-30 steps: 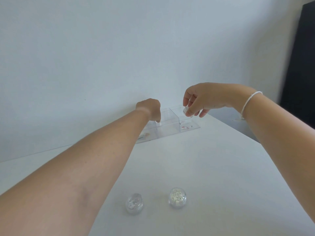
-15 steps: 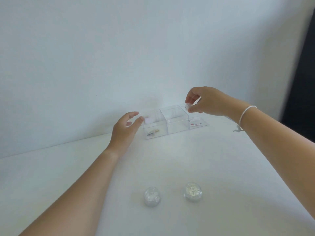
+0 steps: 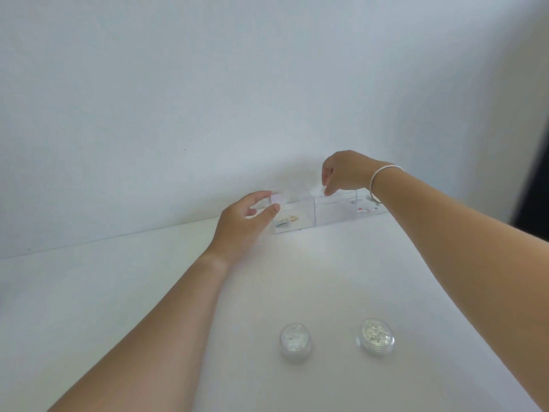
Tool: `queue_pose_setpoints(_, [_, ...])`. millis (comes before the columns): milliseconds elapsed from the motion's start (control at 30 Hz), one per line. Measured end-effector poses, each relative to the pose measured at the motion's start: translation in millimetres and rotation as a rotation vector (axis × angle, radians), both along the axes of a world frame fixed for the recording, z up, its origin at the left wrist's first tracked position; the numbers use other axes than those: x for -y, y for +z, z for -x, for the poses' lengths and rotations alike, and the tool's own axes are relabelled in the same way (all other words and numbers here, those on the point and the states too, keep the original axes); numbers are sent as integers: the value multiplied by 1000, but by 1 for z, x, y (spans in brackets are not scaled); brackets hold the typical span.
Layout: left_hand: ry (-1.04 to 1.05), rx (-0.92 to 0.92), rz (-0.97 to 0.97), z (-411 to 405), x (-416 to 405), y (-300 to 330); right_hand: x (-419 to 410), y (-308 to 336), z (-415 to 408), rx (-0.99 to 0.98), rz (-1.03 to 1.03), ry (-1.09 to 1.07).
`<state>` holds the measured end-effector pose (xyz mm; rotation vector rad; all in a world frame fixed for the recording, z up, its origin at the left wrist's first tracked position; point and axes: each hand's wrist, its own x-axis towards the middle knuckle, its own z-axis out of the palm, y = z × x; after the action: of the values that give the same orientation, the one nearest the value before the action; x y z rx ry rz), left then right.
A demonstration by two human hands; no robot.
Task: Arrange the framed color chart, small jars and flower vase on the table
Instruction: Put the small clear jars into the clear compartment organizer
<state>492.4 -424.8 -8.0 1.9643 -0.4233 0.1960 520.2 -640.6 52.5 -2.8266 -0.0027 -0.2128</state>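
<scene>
A clear compartment box (image 3: 329, 217) stands on the white table (image 3: 312, 278) against the wall. My right hand (image 3: 344, 172), with a white bracelet, hovers over the box's middle section and pinches a small clear jar (image 3: 318, 192) that is blurred. My left hand (image 3: 242, 224) is at the box's left end, thumb and forefinger apart on either side of a pale pink piece (image 3: 278, 200) at the box's top corner. Whether they touch it I cannot tell. Two small glitter jars (image 3: 295, 341) (image 3: 375, 339) stand side by side near me.
Small coloured bits lie in the box's left section (image 3: 286, 221) and right section (image 3: 367, 209). The pale wall (image 3: 208, 114) runs right behind the box. A dark panel (image 3: 534, 173) stands at the far right, past the table's right edge.
My left hand came off the box's top, drew back and now reaches its left end with fingers apart. My right hand moved left and lower over the box, still pinching the small jar.
</scene>
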Motion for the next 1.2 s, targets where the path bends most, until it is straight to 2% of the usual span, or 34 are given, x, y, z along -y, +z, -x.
queue_pose_setpoints(267, [3,-8,9,-3,-1,-2,-11,-2,-7,-101,224,-100])
queue_pose_setpoints(533, [-15,4,6,-3,-2,-3,-10,-7,-8,-70,172,-118])
queue_pose_setpoints(633, [-27,13,13,-4,-1,-3,-7,-5,-1,12,77,-125])
queue_pose_setpoints(767, [-37,9,18,-4,-1,-3,-8,-5,31,249,-182,-42])
queue_pose_setpoints(900, [16,-2,66,7,-2,-1,-15,-3,79,468,-201,-3])
queue_pose_setpoints(1033, [59,6,88,36,-9,3,-18,-14,134,443,-335,51])
queue_pose_setpoints(1200, [14,-39,63,95,-25,3,-24,-50,202,239,-485,167])
